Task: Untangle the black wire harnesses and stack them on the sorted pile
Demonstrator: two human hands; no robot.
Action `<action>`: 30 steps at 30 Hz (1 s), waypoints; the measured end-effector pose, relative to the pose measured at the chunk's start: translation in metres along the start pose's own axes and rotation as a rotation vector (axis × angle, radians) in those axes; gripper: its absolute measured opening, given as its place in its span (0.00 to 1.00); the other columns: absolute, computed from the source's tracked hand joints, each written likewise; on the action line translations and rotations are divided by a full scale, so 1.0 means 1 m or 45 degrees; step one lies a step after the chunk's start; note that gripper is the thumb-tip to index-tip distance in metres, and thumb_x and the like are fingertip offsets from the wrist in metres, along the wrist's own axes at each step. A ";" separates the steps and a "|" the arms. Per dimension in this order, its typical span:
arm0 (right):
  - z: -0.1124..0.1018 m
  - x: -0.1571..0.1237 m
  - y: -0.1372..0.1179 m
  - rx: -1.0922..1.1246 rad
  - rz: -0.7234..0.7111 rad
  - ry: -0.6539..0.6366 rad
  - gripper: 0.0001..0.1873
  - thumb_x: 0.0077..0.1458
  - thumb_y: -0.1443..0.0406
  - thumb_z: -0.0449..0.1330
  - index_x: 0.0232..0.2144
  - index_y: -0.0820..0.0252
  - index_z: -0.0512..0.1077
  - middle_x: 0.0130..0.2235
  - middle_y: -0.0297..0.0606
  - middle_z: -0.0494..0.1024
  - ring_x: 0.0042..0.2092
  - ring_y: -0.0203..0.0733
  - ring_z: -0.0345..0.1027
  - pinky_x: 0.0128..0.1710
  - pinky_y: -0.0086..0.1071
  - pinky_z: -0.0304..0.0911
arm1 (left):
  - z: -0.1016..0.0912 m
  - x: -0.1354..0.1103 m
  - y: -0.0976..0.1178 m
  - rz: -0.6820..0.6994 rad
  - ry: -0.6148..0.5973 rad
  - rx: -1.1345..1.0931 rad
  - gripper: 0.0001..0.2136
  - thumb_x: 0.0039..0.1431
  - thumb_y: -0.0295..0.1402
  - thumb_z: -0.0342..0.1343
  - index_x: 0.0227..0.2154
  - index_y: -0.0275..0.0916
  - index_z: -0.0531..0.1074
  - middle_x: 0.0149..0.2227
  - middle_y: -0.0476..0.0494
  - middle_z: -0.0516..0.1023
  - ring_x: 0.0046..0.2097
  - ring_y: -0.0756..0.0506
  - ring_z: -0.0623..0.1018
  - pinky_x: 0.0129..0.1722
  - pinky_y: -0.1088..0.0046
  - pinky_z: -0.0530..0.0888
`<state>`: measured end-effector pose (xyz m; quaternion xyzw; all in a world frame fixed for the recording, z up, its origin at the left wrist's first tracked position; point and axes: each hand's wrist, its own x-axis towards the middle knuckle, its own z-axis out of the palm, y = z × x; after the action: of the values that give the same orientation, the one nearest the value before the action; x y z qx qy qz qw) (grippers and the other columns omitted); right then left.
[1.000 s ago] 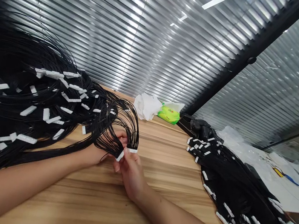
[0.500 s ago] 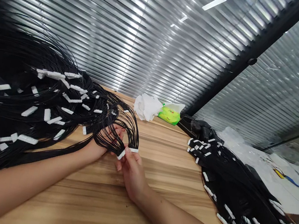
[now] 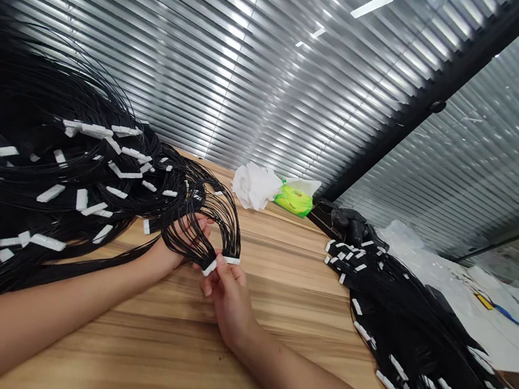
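My right hand (image 3: 233, 296) pinches a white connector (image 3: 210, 268) between thumb and fingers, at the end of a black wire harness (image 3: 191, 246). Just beyond the thumb is a second white connector (image 3: 232, 260), its wires arching up and back to the left. My left hand (image 3: 194, 230) sits under and behind the looped wires, its fingers curled among them and partly covered. Both hands are low over the wooden table (image 3: 154, 349). The wires run into a large pile of black harnesses (image 3: 102, 208) with white connectors on the left.
A second heap of black harnesses (image 3: 409, 312) lies along the right edge. At the back are crumpled white tissue (image 3: 255, 187) and a green tissue pack (image 3: 294, 199). A yellow-and-blue tool (image 3: 496, 308) rests on the white surface to the right. Metallic blinds (image 3: 187, 56) stand behind the table.
The hands and harness stay almost in place. The fingers of my left hand shift very slightly among the wires.
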<state>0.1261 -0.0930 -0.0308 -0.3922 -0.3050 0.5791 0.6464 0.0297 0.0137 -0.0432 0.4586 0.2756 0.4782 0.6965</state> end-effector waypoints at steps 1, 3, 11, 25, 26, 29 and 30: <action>0.000 0.000 0.000 -0.009 0.000 0.003 0.19 0.46 0.50 0.67 0.27 0.61 0.73 0.21 0.31 0.71 0.20 0.31 0.53 0.23 0.29 0.46 | 0.001 -0.002 0.001 0.008 0.003 0.000 0.13 0.49 0.40 0.62 0.30 0.37 0.70 0.18 0.55 0.68 0.15 0.53 0.66 0.09 0.79 0.61; 0.000 -0.001 0.000 -0.030 -0.003 0.004 0.19 0.47 0.50 0.66 0.28 0.61 0.73 0.21 0.30 0.71 0.20 0.32 0.54 0.23 0.29 0.47 | 0.004 -0.006 0.001 0.022 -0.015 0.011 0.13 0.50 0.41 0.62 0.31 0.37 0.70 0.18 0.55 0.68 0.14 0.53 0.66 0.09 0.80 0.59; 0.000 -0.002 0.000 -0.078 -0.026 -0.057 0.20 0.49 0.49 0.64 0.24 0.61 0.72 0.23 0.33 0.73 0.20 0.30 0.52 0.23 0.29 0.45 | 0.009 -0.014 0.000 0.002 -0.282 0.137 0.15 0.52 0.45 0.61 0.27 0.37 0.70 0.19 0.52 0.69 0.17 0.55 0.65 0.12 0.82 0.61; 0.001 0.000 -0.002 0.024 0.018 0.004 0.18 0.46 0.51 0.67 0.29 0.60 0.73 0.23 0.33 0.73 0.20 0.31 0.51 0.22 0.29 0.47 | 0.009 -0.004 0.003 0.046 -0.033 -0.016 0.15 0.45 0.43 0.64 0.25 0.37 0.67 0.18 0.54 0.70 0.15 0.54 0.67 0.10 0.82 0.59; 0.001 0.000 -0.002 0.026 0.028 -0.011 0.18 0.46 0.51 0.67 0.28 0.61 0.73 0.23 0.34 0.74 0.20 0.31 0.52 0.22 0.29 0.47 | 0.009 -0.005 0.006 0.035 -0.054 0.001 0.15 0.47 0.43 0.63 0.25 0.37 0.67 0.17 0.54 0.69 0.14 0.54 0.66 0.08 0.82 0.58; 0.003 0.000 -0.004 0.032 0.057 -0.044 0.18 0.45 0.51 0.67 0.27 0.61 0.73 0.24 0.35 0.75 0.20 0.31 0.52 0.22 0.29 0.46 | 0.010 -0.012 0.013 -0.010 -0.131 0.113 0.14 0.52 0.44 0.59 0.25 0.37 0.68 0.14 0.55 0.67 0.12 0.54 0.65 0.08 0.82 0.57; 0.003 0.000 -0.005 0.036 0.063 -0.045 0.18 0.44 0.51 0.67 0.26 0.60 0.73 0.23 0.35 0.75 0.20 0.31 0.52 0.22 0.28 0.46 | 0.010 -0.013 0.015 -0.018 -0.138 0.163 0.14 0.52 0.44 0.59 0.25 0.37 0.69 0.14 0.55 0.68 0.12 0.53 0.66 0.08 0.81 0.59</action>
<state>0.1261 -0.0927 -0.0252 -0.3801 -0.2984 0.6060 0.6319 0.0264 -0.0004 -0.0265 0.5252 0.2707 0.4292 0.6831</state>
